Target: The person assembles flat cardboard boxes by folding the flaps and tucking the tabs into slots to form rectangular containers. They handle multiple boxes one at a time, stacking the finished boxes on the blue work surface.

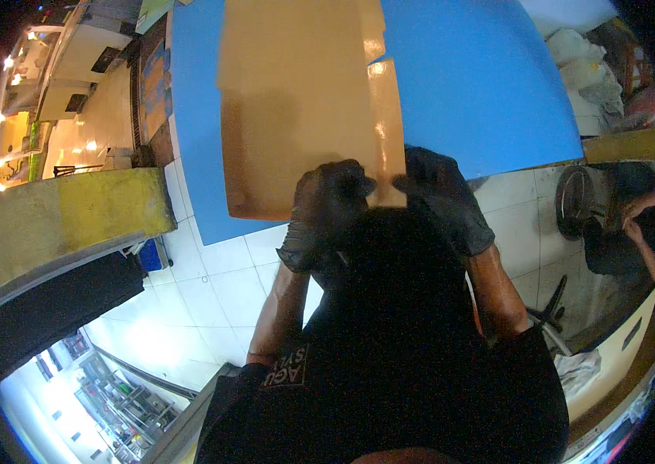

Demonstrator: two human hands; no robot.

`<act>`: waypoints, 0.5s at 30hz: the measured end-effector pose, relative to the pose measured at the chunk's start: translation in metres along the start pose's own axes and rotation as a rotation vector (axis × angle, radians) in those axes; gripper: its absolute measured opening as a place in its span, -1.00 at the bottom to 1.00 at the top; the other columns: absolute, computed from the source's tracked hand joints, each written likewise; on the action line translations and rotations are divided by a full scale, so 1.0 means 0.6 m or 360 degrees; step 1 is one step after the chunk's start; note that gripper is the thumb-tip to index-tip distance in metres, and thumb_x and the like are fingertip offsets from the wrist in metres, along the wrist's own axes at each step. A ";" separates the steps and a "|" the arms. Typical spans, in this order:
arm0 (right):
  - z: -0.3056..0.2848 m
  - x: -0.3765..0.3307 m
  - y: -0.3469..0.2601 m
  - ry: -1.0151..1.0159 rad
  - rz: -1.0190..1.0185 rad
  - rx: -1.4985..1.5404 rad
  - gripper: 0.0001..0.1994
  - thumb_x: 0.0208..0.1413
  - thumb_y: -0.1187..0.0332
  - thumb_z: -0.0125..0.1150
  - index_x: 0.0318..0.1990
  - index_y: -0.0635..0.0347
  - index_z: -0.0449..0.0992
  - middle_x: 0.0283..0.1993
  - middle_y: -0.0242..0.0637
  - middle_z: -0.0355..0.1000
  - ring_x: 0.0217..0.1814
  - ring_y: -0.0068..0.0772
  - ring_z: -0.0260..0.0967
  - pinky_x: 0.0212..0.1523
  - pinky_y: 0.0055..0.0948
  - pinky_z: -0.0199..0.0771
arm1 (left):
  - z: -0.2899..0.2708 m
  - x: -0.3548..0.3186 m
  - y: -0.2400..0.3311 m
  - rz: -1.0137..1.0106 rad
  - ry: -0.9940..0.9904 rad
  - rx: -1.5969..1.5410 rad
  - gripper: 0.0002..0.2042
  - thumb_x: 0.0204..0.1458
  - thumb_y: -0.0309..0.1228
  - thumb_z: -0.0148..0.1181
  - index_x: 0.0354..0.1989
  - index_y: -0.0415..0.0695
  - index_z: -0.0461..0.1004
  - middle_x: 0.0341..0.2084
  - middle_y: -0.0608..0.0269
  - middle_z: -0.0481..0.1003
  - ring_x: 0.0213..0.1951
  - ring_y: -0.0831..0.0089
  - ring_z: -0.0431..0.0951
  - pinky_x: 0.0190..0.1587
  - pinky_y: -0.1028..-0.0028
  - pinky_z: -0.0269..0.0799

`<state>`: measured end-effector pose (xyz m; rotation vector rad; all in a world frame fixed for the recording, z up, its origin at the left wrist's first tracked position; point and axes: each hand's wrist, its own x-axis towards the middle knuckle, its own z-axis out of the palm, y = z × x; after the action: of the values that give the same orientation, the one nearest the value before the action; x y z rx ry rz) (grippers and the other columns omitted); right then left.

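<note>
A glossy brown cardboard sheet (300, 100) lies on the blue tabletop (467, 85), its near edge toward my body. Along its right side runs a creased strip with a small notch. My left hand (331, 193), in a black glove, is closed at the near edge with its fingers curled over the cardboard. At the near right corner my right hand (437, 189), also black-gloved, pinches the strip's edge between thumb and fingers. My right fingers are partly hidden in the dark.
At right, another person's hands (635, 216) show beside a dark round object (573, 203). Whitish bags (583, 69) are heaped beyond the blue top's right side. A yellow-painted ledge (111, 205) stands at left. White floor tiles (211, 278) show below the blue top.
</note>
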<state>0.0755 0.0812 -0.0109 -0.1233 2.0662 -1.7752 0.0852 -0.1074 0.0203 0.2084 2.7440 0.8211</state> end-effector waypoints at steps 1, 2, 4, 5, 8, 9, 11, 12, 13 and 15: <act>0.002 -0.001 0.003 0.0006 -0.0015 0.0023 -0.69 -0.02 0.48 0.16 -0.06 0.32 0.43 -0.24 -0.28 0.48 -0.34 -0.59 0.32 -0.31 -0.52 0.39 | 0.003 -0.001 -0.005 0.0029 0.0012 0.0021 -0.85 -0.11 -0.35 0.13 -0.52 -0.18 0.46 -0.56 -0.02 0.48 -0.42 0.01 0.51 -0.34 0.20 0.39; 0.003 -0.001 0.007 0.0016 -0.0035 0.0047 -0.69 -0.02 0.48 0.16 -0.06 0.33 0.42 -0.24 -0.28 0.48 -0.33 -0.58 0.33 -0.30 -0.52 0.39 | 0.007 -0.001 -0.009 0.0064 0.0027 0.0044 -0.85 -0.11 -0.35 0.13 -0.51 -0.18 0.47 -0.55 -0.02 0.49 -0.42 0.02 0.51 -0.34 0.21 0.40; 0.009 -0.003 0.019 0.0116 -0.0162 -0.0093 -0.68 -0.02 0.49 0.16 -0.06 0.34 0.42 -0.22 -0.25 0.48 -0.29 -0.54 0.36 -0.25 -0.51 0.41 | 0.018 0.001 -0.016 0.0102 0.0069 0.0038 -0.85 -0.11 -0.34 0.14 -0.49 -0.17 0.49 -0.53 0.00 0.50 -0.41 0.05 0.53 -0.33 0.23 0.41; 0.012 -0.001 0.021 0.0159 -0.0228 -0.0161 -0.68 -0.02 0.49 0.16 -0.06 0.34 0.41 -0.20 -0.24 0.48 -0.26 -0.52 0.37 -0.23 -0.50 0.42 | 0.019 0.001 -0.016 0.0116 0.0094 0.0037 -0.85 -0.12 -0.34 0.15 -0.48 -0.16 0.49 -0.52 0.01 0.51 -0.40 0.06 0.53 -0.32 0.25 0.42; 0.002 0.004 0.013 -0.0028 -0.0067 -0.0113 -0.65 -0.03 0.47 0.19 -0.04 0.33 0.40 -0.14 -0.18 0.47 -0.14 -0.46 0.40 -0.11 -0.45 0.42 | 0.009 0.000 -0.005 -0.0014 -0.0013 0.0057 -0.85 -0.10 -0.34 0.15 -0.44 -0.16 0.51 -0.49 0.02 0.52 -0.39 0.09 0.54 -0.30 0.27 0.43; 0.001 0.006 0.015 -0.0047 -0.0030 -0.0078 -0.64 -0.04 0.46 0.20 -0.04 0.33 0.40 -0.13 -0.16 0.46 -0.12 -0.45 0.40 -0.10 -0.45 0.42 | 0.012 -0.001 -0.007 0.0050 0.0034 -0.0020 -0.86 -0.09 -0.35 0.14 -0.44 -0.16 0.50 -0.49 0.02 0.52 -0.39 0.09 0.54 -0.31 0.27 0.43; 0.004 0.007 0.016 -0.0090 0.0041 -0.0006 -0.62 -0.05 0.44 0.22 -0.03 0.32 0.39 -0.10 -0.13 0.45 -0.09 -0.43 0.40 -0.07 -0.43 0.42 | 0.021 -0.004 -0.015 0.0172 0.0128 -0.0172 -0.86 -0.08 -0.37 0.13 -0.44 -0.17 0.50 -0.50 0.02 0.52 -0.40 0.09 0.54 -0.31 0.27 0.42; 0.006 0.004 0.012 -0.0062 0.0060 0.0049 -0.61 -0.05 0.44 0.23 -0.02 0.32 0.38 -0.09 -0.13 0.45 -0.09 -0.42 0.40 -0.07 -0.43 0.42 | 0.022 -0.004 -0.014 0.0133 0.0133 -0.0151 -0.87 -0.07 -0.38 0.13 -0.44 -0.18 0.49 -0.50 0.03 0.51 -0.41 0.09 0.53 -0.32 0.27 0.42; 0.008 0.000 0.003 -0.0033 0.0080 0.0103 -0.60 -0.06 0.43 0.24 -0.01 0.32 0.38 -0.09 -0.13 0.44 -0.09 -0.41 0.40 -0.08 -0.43 0.42 | 0.023 -0.004 -0.012 0.0093 0.0139 -0.0131 -0.88 -0.07 -0.39 0.12 -0.45 -0.18 0.49 -0.51 0.03 0.51 -0.41 0.09 0.53 -0.33 0.27 0.42; 0.013 -0.004 0.000 0.0004 0.0026 0.0116 -0.58 -0.06 0.42 0.24 0.00 0.33 0.37 -0.08 -0.13 0.44 -0.09 -0.41 0.40 -0.09 -0.43 0.43 | 0.029 -0.003 -0.016 0.0123 0.0162 -0.0076 -0.88 -0.06 -0.40 0.11 -0.46 -0.19 0.47 -0.53 0.03 0.50 -0.43 0.10 0.53 -0.34 0.26 0.41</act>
<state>0.0807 0.0750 -0.0111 -0.0826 1.9956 -1.8391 0.0913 -0.1065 0.0012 0.2716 2.8225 0.9416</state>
